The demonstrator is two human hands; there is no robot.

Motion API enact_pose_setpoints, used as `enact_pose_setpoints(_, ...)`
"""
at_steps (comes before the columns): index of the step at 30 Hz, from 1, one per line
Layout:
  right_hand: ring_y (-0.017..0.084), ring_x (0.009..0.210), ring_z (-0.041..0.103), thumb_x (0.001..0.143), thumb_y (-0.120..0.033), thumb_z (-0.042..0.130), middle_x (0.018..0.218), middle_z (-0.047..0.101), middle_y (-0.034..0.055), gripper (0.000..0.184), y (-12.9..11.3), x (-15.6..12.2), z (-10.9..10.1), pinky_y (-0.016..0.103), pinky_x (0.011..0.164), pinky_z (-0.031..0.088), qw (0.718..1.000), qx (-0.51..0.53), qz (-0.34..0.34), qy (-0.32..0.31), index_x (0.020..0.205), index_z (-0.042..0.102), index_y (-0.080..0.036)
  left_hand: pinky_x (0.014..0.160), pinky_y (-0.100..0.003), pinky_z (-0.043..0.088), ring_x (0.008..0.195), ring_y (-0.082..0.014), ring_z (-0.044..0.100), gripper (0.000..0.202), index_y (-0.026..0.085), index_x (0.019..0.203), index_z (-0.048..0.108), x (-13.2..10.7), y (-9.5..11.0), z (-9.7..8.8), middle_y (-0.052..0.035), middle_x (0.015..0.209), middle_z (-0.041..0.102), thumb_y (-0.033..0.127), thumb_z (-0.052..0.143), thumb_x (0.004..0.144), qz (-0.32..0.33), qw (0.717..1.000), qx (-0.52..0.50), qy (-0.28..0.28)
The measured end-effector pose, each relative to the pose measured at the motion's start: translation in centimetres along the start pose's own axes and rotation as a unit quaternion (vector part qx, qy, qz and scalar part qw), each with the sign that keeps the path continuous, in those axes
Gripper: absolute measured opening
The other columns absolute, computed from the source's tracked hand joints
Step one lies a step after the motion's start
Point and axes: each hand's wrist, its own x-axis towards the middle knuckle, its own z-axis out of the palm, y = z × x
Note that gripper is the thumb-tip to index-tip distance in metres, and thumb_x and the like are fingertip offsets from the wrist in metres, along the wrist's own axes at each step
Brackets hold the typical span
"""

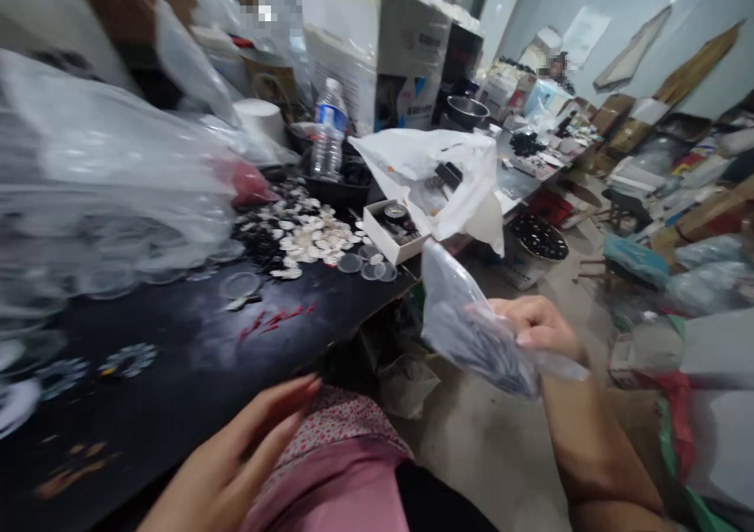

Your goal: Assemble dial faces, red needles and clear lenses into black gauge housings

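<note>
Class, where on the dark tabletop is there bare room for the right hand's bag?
Bare: the dark tabletop between the patterned ring, red pieces and left hand. Crowded: farther back, with white pieces, an open box and a large plastic bag.

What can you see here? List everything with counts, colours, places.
Table: one, black, left to centre
Large bag: one, translucent, table's left
Thin pieces: many, off-white, heaped mid-table
Discs: several, clear, around mid-table
Slivers: several, red, nearer on table
Bottle: one, clear, blue label, behind pieces
Open box: one, white, table's edge
Spread bag: one, white, beyond box
Bowl: one, silver, farther along table
Cartons: several, mixed, behind and right
Person: one, colour unclear, far background
Filled bag: one, translucent, front right
Left grip: one, bare, open, front centre
Right grip: one, bare, holding filled bag
</note>
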Motion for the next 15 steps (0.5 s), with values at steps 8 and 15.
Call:
enact_pose_setpoints(8,0.016,0.060,0.040,0.093,-0.052,0.035,0.055,0.029,-0.0028,0.048,-6.0,6.2,13.5,0.035,0.070,0.041,0.874,-0.050,-0.186,-0.447,0.057,0.022,-0.023,0.063,-0.029,0.056,0.070,-0.0204,0.069,0.042,0.018,0.100,0.069,-3.2,3.5,-6.4,-0.0057,0.080,0.075,0.055,0.055,0.086,-0.141,0.945,-0.265,0.132)
enact_pose_setpoints(15,0.014,0.071,0.055,0.092,-0.027,0.051,0.079,0.061,0.0010,0.017,-6.9,8.4,22.3,0.026,0.064,0.041,0.875,-0.233,-0.198,-0.376,0.077,0.056,-0.021,0.077,-0.027,0.053,0.079,-0.0170,0.068,0.031,0.022,0.094,0.069,-11.5,2.4,-8.8,-0.0023,0.084,0.074,0.040,0.045,0.095,-0.110,0.949,-0.087,0.281)
